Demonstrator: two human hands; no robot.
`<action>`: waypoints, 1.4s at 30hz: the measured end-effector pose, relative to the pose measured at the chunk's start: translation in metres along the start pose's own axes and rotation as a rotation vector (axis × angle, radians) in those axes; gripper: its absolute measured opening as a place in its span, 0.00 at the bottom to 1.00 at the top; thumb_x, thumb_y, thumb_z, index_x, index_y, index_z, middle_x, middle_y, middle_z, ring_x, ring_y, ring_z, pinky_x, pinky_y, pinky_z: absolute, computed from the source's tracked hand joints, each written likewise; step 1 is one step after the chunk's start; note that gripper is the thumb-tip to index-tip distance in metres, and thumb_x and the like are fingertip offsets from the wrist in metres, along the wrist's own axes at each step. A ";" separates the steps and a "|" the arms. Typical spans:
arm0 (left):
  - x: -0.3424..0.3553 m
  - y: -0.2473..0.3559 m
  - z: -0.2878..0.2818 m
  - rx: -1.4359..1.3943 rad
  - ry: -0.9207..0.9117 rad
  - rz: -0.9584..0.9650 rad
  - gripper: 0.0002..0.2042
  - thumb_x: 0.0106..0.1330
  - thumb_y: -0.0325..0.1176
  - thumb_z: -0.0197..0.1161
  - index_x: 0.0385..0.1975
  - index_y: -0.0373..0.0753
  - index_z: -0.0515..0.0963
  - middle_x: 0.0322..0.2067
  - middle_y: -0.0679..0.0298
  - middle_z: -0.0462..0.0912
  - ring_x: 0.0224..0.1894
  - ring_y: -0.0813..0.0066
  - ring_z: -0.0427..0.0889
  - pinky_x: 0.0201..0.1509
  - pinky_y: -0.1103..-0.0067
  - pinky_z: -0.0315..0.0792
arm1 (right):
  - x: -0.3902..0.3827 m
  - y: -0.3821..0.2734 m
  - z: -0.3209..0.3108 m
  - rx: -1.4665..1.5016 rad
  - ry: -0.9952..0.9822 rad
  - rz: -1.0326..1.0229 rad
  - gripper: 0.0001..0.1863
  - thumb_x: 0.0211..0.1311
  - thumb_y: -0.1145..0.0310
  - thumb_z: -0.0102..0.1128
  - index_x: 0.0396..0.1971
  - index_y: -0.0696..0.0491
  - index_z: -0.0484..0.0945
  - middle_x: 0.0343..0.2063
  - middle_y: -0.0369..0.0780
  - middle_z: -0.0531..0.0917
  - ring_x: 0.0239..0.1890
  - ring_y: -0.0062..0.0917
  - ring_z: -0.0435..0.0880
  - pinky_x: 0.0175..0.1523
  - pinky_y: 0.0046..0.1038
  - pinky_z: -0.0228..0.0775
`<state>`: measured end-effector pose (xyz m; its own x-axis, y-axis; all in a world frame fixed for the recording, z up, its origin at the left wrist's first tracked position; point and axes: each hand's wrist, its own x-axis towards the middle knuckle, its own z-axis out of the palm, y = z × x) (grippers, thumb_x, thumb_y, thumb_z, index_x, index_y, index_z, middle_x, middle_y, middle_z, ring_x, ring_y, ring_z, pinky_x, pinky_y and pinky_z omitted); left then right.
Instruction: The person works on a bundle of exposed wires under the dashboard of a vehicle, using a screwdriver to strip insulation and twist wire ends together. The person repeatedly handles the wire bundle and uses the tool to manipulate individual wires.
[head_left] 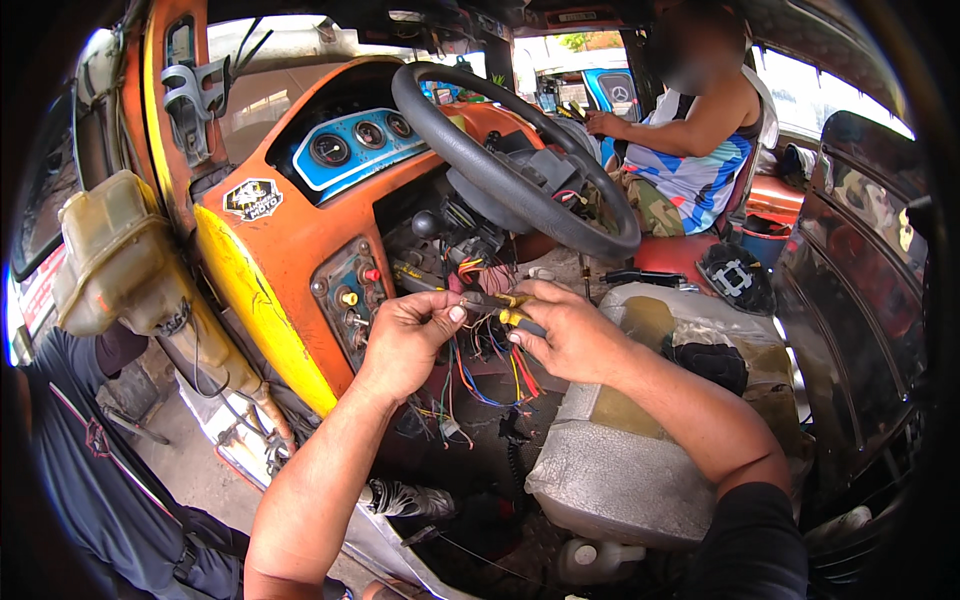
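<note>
My right hand [572, 330] is closed around a pair of pliers [524, 322] with yellow and dark grips, their jaws pointing left. Thumb and fingers of my left hand [412, 338] pinch together right at the jaw tips. What they hold there is too small to make out, though it may be a wire end. Below both hands hangs a loose bundle of colored wires [468, 380], red, yellow, blue and green among them. More wires [480, 268] run from the opened steering column just beyond my hands.
The steering wheel [450, 140] arches over the work area, beside an orange dashboard [290, 250] with blue gauges. A worn silver seat [600, 470] lies at right. Another person [690, 150] sits beyond it. A yellowed plastic tank [120, 250] stands outside at left.
</note>
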<state>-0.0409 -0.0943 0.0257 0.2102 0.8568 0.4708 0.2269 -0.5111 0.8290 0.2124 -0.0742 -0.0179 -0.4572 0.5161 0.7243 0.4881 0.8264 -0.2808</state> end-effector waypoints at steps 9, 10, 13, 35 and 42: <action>0.000 0.005 -0.007 0.010 -0.049 -0.047 0.08 0.76 0.29 0.70 0.49 0.36 0.90 0.33 0.74 0.89 0.30 0.90 0.74 0.34 0.85 0.69 | -0.001 -0.002 -0.004 -0.142 0.018 -0.082 0.18 0.72 0.63 0.69 0.53 0.60 0.84 0.61 0.51 0.78 0.65 0.50 0.78 0.72 0.45 0.70; 0.000 0.005 -0.008 0.018 -0.055 -0.049 0.08 0.76 0.29 0.70 0.49 0.36 0.90 0.33 0.75 0.89 0.29 0.90 0.74 0.34 0.85 0.69 | -0.001 -0.003 -0.004 -0.164 0.016 -0.087 0.18 0.72 0.62 0.69 0.53 0.60 0.84 0.59 0.51 0.78 0.64 0.50 0.78 0.71 0.45 0.71; 0.000 0.004 -0.008 0.035 -0.057 -0.031 0.08 0.76 0.29 0.70 0.49 0.36 0.90 0.32 0.74 0.88 0.30 0.90 0.75 0.35 0.85 0.70 | -0.001 -0.004 -0.004 -0.170 0.004 -0.087 0.18 0.72 0.61 0.69 0.52 0.59 0.83 0.54 0.49 0.79 0.61 0.48 0.79 0.68 0.45 0.72; -0.014 0.011 0.006 0.228 0.143 -0.003 0.08 0.76 0.30 0.69 0.44 0.31 0.89 0.34 0.70 0.89 0.36 0.86 0.80 0.44 0.82 0.74 | -0.005 -0.026 -0.007 -0.043 -0.053 0.078 0.18 0.73 0.59 0.69 0.43 0.62 0.85 0.42 0.51 0.83 0.46 0.47 0.87 0.55 0.47 0.78; -0.012 0.005 0.010 0.224 0.182 0.088 0.07 0.74 0.28 0.70 0.43 0.31 0.90 0.29 0.68 0.89 0.31 0.87 0.79 0.38 0.81 0.74 | -0.005 -0.023 -0.002 -0.006 -0.082 0.106 0.15 0.71 0.63 0.71 0.43 0.62 0.84 0.40 0.50 0.83 0.44 0.48 0.86 0.51 0.46 0.78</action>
<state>-0.0330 -0.1083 0.0215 0.0688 0.7963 0.6010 0.4242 -0.5686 0.7048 0.2047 -0.0961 -0.0143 -0.4616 0.6174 0.6370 0.5414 0.7649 -0.3490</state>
